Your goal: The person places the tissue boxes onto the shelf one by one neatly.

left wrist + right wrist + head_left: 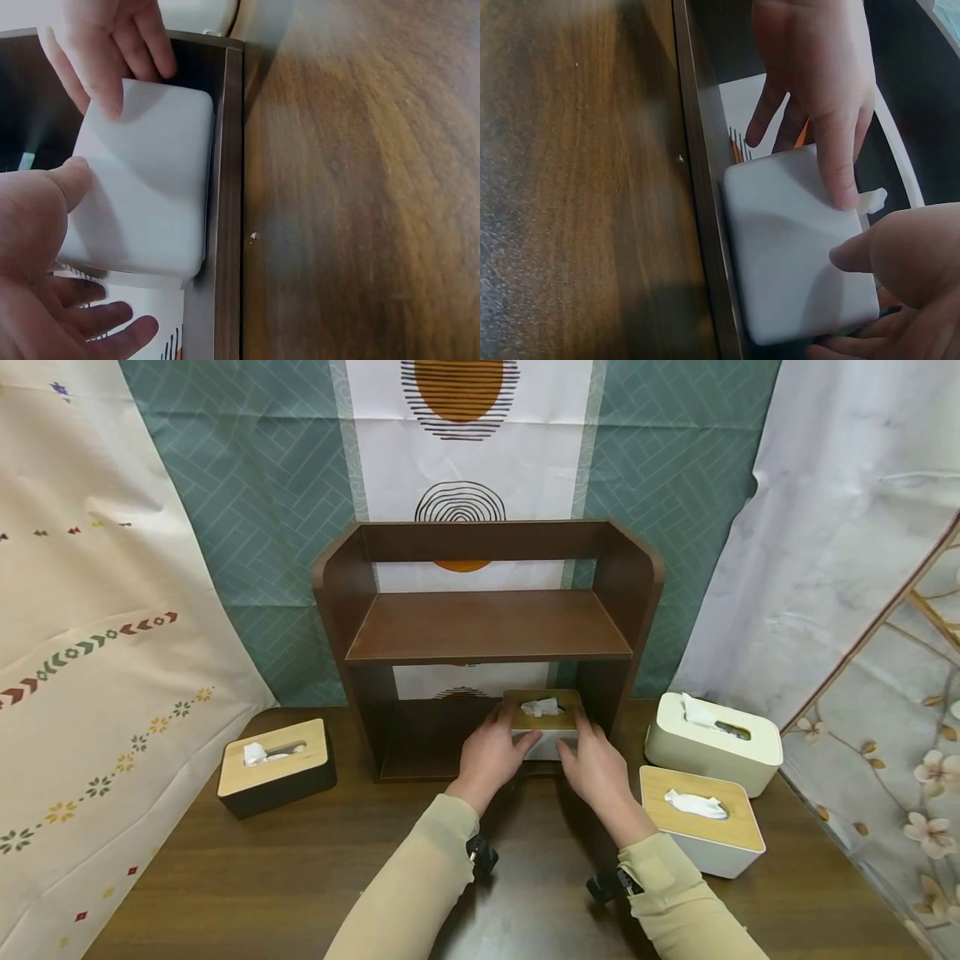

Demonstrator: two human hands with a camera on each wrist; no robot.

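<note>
A white tissue box (543, 745) with a wooden lid and a tissue poking from its slot sits in the lower right compartment of a dark brown two-tier shelf (487, 622). My left hand (487, 756) holds its left side, the thumb on the white front face. On the opposite side my right hand (596, 764) holds it, its thumb also against the front. Both wrist views show the white front face (154, 180) close up between the two thumbs, near the shelf's front edge (705, 187). The box's back is hidden.
A black tissue box (277, 764) with a wooden lid stands left of the shelf. To the right are a cream tissue box (712, 739) and, in front of it, another white one with a wooden lid (701, 818). Patterned curtains surround the wooden table (300, 877).
</note>
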